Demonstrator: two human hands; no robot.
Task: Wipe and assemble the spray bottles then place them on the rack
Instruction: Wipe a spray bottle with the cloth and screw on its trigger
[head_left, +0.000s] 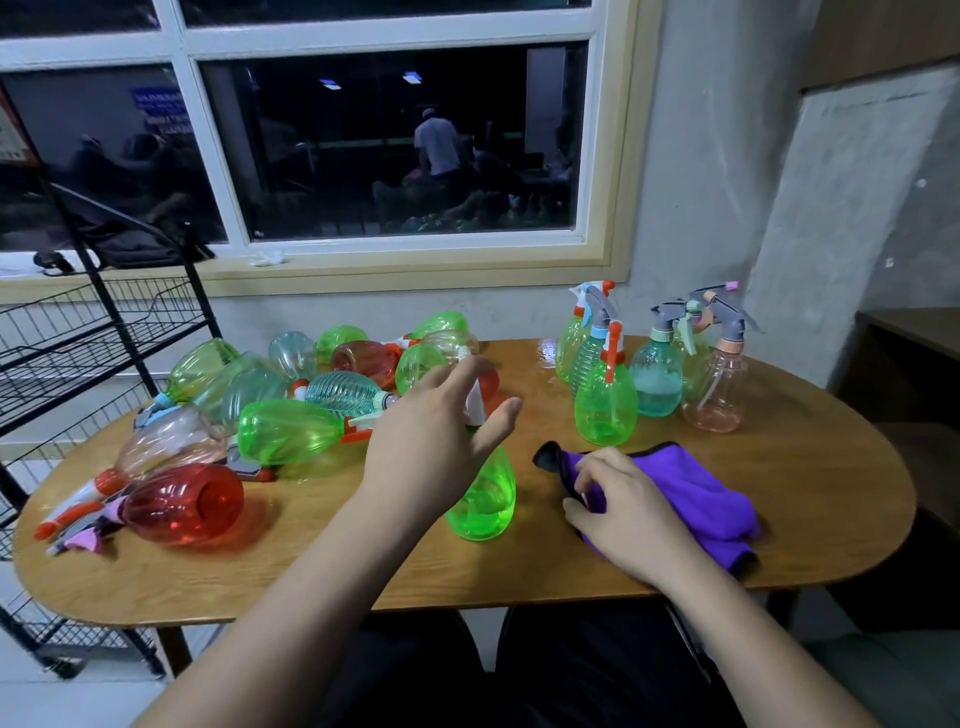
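Note:
A green spray bottle (483, 499) stands upright at the middle of the wooden table (810, 467), with a white spray head on top. My left hand (431, 441) is around that spray head with fingers and thumb spread and fairly straight; I cannot tell whether it touches it. To the right, my right hand (623, 509) lies on a purple cloth (696, 488) and its curled fingers pinch the cloth's left edge. Several assembled bottles (605, 395) stand upright at the back right. A black wire rack (78, 332) stands left of the table.
A pile of bottles (291, 431) in green, teal, pink and red lies on its side across the table's left half, with loose spray heads among them. A red bottle (182, 504) lies near the front left edge. A window and wall close off the back.

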